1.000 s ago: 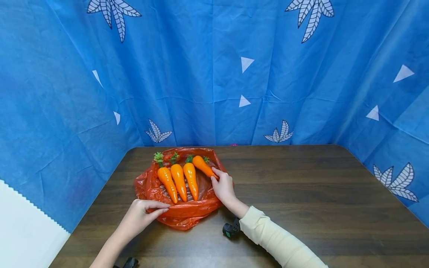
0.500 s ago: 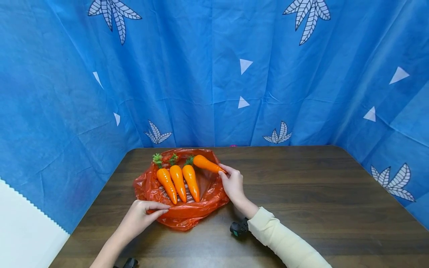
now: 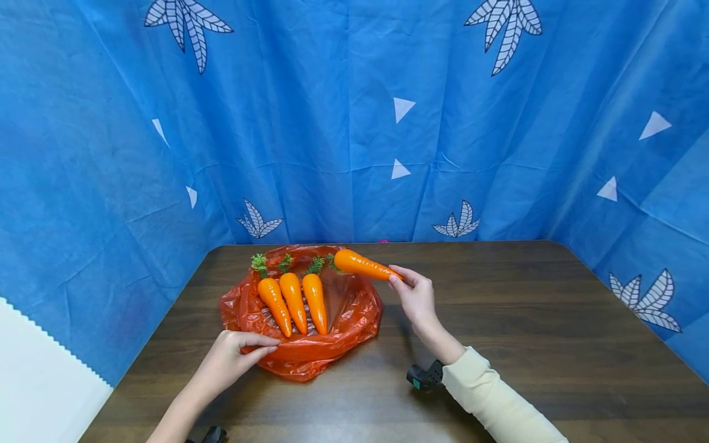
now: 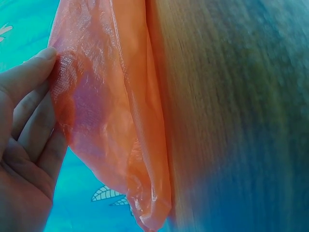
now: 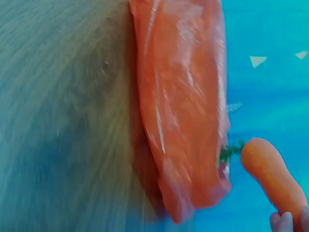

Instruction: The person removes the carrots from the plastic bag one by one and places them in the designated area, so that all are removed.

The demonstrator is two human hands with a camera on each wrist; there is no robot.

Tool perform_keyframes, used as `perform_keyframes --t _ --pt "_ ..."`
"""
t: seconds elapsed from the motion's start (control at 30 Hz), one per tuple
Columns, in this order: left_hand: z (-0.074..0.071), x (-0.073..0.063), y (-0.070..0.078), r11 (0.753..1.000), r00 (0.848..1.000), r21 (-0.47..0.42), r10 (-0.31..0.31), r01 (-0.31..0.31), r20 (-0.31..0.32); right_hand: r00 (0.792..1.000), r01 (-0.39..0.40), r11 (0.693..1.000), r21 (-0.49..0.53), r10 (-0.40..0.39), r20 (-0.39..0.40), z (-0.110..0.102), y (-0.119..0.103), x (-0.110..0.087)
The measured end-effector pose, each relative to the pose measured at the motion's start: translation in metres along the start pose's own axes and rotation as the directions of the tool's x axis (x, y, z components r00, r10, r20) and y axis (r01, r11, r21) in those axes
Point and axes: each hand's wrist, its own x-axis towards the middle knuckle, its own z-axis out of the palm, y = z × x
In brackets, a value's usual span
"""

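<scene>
A red plastic bag point(image 3: 354, 317) lies with its mouth spread wide on the table. Inside it, three orange carrots with green tops rest side by side: a left carrot point(image 3: 274, 306), a middle carrot point(image 3: 293, 301) and a right carrot point(image 3: 315, 303). My left hand point(image 3: 235, 360) pinches the bag's front rim between thumb and fingers, also plain in the left wrist view. My right hand point(image 3: 416, 295) pinches a fourth carrot point(image 3: 362, 265) by its narrow tip. That carrot's thick end and leafy top overlap the bag's right rear rim in the head view.
Brown wood-grain table point(image 3: 526, 320) extends to the right of the bag. A blue patterned curtain point(image 3: 310, 123) hangs behind and at both sides. The black wrist camera point(image 3: 425, 375) sits under my right wrist; a white area point(image 3: 44, 375) lies at far left.
My right hand has moved right and slightly up, drawing the held carrot out over the bag's right rim. The left hand keeps its pinch on the bag in place.
</scene>
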Motion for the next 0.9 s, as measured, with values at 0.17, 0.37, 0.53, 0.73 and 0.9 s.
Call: perform_keyframes --t 0.17,0.37,0.53,0.73,0.9 --pt "0.001 0.000 -0.001 1.000 1.000 -0.006 -0.004 0.004 0.006 0.998 -0.053 0.994 0.092 0.055 -0.021 -0.025 -0.003 0.003" --pt "0.001 0.000 -0.003 1.000 1.000 0.001 0.010 -0.010 -0.004 0.989 -0.133 0.971 0.201 0.142 -0.032 -0.062 -0.004 0.005" --pt "0.000 0.000 -0.003 1.000 1.000 -0.001 0.017 -0.017 0.001 0.977 -0.195 0.922 0.334 0.213 -0.019 -0.090 -0.001 0.003" --pt "0.001 0.000 -0.005 1.000 1.000 0.007 0.004 -0.004 0.003 0.970 -0.214 0.875 0.434 0.243 -0.012 -0.111 0.002 -0.001" --pt "0.000 0.001 -0.005 1.000 1.000 0.012 0.002 -0.002 -0.005 0.974 -0.203 0.859 0.470 0.227 0.005 -0.123 0.004 0.000"
